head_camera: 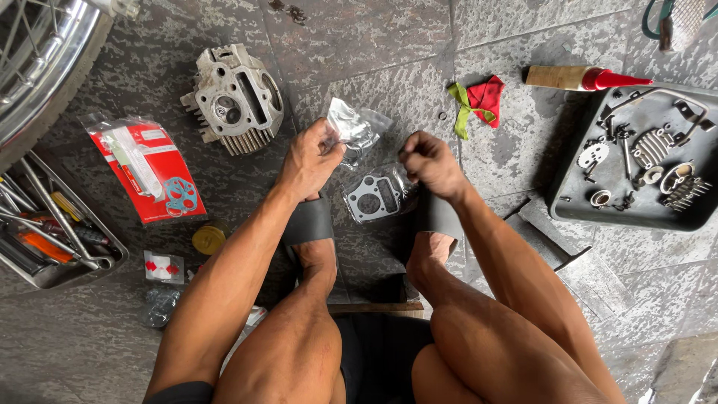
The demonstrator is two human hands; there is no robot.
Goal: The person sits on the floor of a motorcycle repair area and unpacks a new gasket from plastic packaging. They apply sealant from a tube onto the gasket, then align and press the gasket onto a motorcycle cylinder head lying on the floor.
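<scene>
Right now my left hand (pixel 313 158) pinches the crinkled clear plastic bag (pixel 357 131); my right hand (pixel 430 163) pinches its lower end, grey metal gasket (pixel 372 198) hanging between, nearer right.

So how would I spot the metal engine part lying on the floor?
Start at the wheel in the top left corner and move right across the grey floor. The cylinder head lies there, just above the left hand. It is a chunky, pale metal casting with cooling fins, unlike the flat red packet below it.
</scene>
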